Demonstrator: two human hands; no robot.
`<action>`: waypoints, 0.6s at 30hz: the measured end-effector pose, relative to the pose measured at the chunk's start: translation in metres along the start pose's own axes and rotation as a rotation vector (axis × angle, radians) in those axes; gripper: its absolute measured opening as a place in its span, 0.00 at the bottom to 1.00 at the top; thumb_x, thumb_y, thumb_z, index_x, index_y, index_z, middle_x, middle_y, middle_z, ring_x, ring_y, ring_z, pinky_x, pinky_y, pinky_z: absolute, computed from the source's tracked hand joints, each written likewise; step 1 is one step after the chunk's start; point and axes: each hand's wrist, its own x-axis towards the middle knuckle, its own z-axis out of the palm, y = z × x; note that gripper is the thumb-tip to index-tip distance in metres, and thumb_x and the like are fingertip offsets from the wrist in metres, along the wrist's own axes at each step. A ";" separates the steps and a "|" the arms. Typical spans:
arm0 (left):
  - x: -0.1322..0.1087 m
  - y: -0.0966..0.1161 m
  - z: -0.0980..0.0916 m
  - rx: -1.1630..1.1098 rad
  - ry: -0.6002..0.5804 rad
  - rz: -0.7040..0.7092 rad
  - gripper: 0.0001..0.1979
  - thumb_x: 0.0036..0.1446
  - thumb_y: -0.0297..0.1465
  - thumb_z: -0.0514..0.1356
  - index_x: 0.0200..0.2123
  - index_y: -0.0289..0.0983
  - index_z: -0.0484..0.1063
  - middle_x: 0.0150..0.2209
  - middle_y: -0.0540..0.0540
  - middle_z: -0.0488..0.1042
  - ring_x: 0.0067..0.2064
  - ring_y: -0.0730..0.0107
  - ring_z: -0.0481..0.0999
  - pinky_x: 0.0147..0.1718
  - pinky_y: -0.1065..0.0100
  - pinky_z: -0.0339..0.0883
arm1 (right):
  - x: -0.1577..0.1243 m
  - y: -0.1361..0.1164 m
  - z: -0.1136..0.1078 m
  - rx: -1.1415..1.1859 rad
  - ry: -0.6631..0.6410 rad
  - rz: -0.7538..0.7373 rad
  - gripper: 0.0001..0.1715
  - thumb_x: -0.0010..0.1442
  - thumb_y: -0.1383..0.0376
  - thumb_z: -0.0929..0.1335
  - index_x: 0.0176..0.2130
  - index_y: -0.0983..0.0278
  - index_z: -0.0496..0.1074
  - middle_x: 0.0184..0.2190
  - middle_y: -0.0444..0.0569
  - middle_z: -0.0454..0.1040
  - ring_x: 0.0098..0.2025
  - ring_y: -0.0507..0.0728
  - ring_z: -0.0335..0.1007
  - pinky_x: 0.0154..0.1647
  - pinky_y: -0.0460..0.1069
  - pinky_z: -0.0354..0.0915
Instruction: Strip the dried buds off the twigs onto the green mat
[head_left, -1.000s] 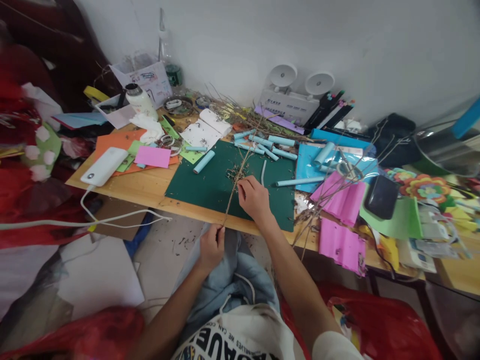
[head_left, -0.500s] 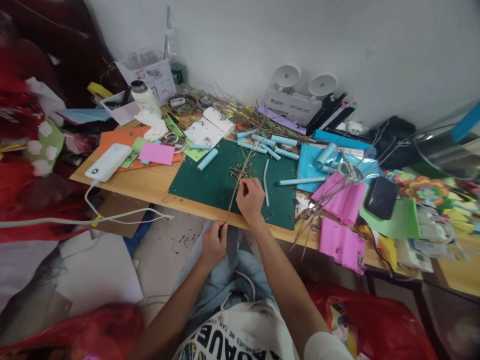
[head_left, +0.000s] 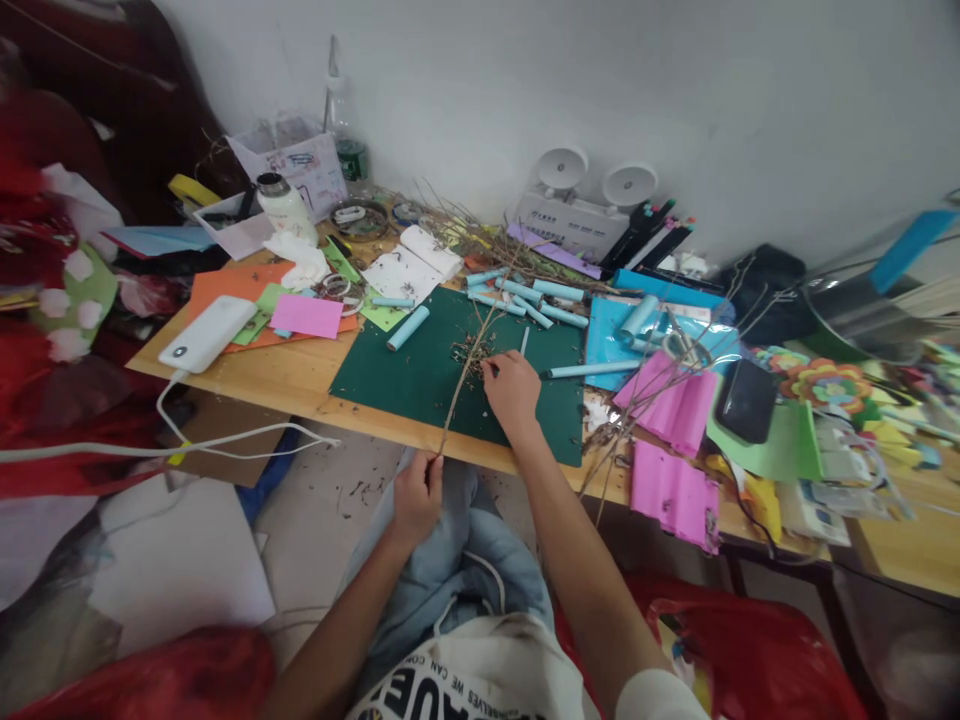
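Observation:
My left hand (head_left: pixel 418 497) is closed around the lower end of a thin brown twig (head_left: pixel 454 402), just off the table's front edge. The twig slants up and away over a dark green cutting mat (head_left: pixel 375 368). Just to the right of it is my right hand (head_left: pixel 514 395), its thumb and fingertips pinched together; what they hold, if anything, is too small to make out. Dry brown scraps (head_left: pixel 469 350) lie on the mat beneath the twig. A pale blue paper strip (head_left: pixel 525 340) is partly hidden behind my right hand.
Light blue paper rolls (head_left: pixel 561 291) lie across the mat's back edge. A white power bank (head_left: pixel 208 333) sits at the left, and pink crepe paper (head_left: pixel 675 495) hangs over the front edge. Bare branches (head_left: pixel 637 425) stick out at the right. A bottle (head_left: pixel 289 210) stands behind.
My right hand has turned, and its fingertips now point left toward the twig and scraps. My left hand still grips the twig's lower end. The whole view has shifted slightly.

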 end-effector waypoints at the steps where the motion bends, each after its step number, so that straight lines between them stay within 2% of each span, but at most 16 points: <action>1: 0.000 -0.001 0.000 0.000 0.000 0.004 0.10 0.66 0.36 0.51 0.36 0.38 0.69 0.27 0.49 0.75 0.28 0.69 0.75 0.30 0.69 0.64 | -0.001 0.000 -0.001 0.044 0.012 0.010 0.12 0.64 0.63 0.64 0.35 0.64 0.77 0.36 0.53 0.74 0.37 0.57 0.69 0.36 0.49 0.60; 5: -0.001 -0.006 0.002 0.003 -0.002 0.022 0.10 0.66 0.35 0.52 0.37 0.38 0.69 0.28 0.48 0.76 0.29 0.68 0.76 0.31 0.69 0.65 | -0.007 -0.005 -0.009 0.349 0.034 0.026 0.15 0.63 0.63 0.62 0.40 0.65 0.78 0.37 0.54 0.77 0.36 0.57 0.70 0.40 0.50 0.64; 10: 0.001 -0.005 0.001 0.012 0.008 0.056 0.10 0.67 0.35 0.51 0.37 0.39 0.69 0.29 0.47 0.77 0.30 0.67 0.77 0.30 0.68 0.65 | -0.016 -0.014 -0.015 0.774 -0.231 0.253 0.16 0.53 0.55 0.70 0.34 0.64 0.79 0.24 0.46 0.76 0.24 0.53 0.66 0.27 0.48 0.62; 13: 0.002 -0.004 0.000 0.023 0.009 0.063 0.09 0.66 0.35 0.51 0.37 0.39 0.69 0.30 0.47 0.77 0.30 0.67 0.77 0.30 0.68 0.65 | -0.016 -0.019 -0.018 0.895 -0.307 0.313 0.16 0.50 0.54 0.71 0.31 0.64 0.78 0.18 0.43 0.70 0.20 0.50 0.61 0.22 0.46 0.57; 18: 0.001 -0.003 -0.001 0.028 -0.009 0.043 0.10 0.66 0.35 0.50 0.36 0.39 0.69 0.29 0.48 0.77 0.29 0.67 0.76 0.31 0.68 0.65 | -0.015 -0.022 -0.020 0.983 -0.332 0.385 0.16 0.49 0.54 0.70 0.30 0.65 0.74 0.16 0.40 0.66 0.18 0.48 0.58 0.20 0.44 0.54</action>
